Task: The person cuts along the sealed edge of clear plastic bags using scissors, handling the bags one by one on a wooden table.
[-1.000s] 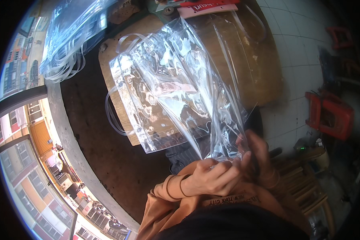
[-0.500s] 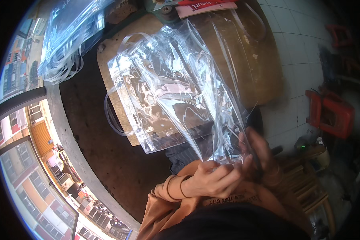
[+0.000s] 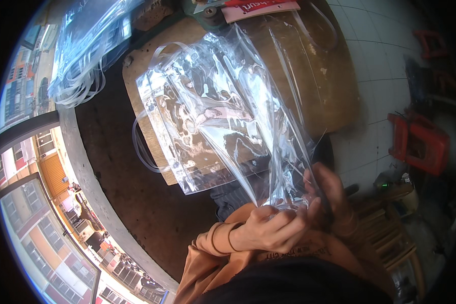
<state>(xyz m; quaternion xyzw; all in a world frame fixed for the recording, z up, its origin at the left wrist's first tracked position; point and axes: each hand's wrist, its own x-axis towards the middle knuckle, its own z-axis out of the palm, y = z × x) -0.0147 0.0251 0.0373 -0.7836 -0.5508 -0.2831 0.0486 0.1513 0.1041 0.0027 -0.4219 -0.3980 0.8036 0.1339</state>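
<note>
A clear plastic bag (image 3: 223,116) with strap-like handles lies creased over the wooden table, its near end drawn toward my body. My left hand (image 3: 273,228) has its fingers curled closed round the gathered plastic at that end. Close beside it, my right hand (image 3: 327,190) pinches the bag's right edge, partly behind the see-through film. One clear handle loop (image 3: 143,147) hangs past the left side of the table. Glare hides some of the folds, and the exact fingertip contact is hard to make out.
Under the bag is a round-cornered wooden tabletop (image 3: 334,96) with a green metal machine part (image 3: 211,17) at its far edge. A stack of clear bags (image 3: 93,40) hangs at the far left. To the right stand a red stool (image 3: 420,142) and a wooden slatted seat (image 3: 390,238).
My right hand has shifted slightly, and the right edge of the bag has moved with it. My left hand stays nearly in place, still gripping the plastic.
</note>
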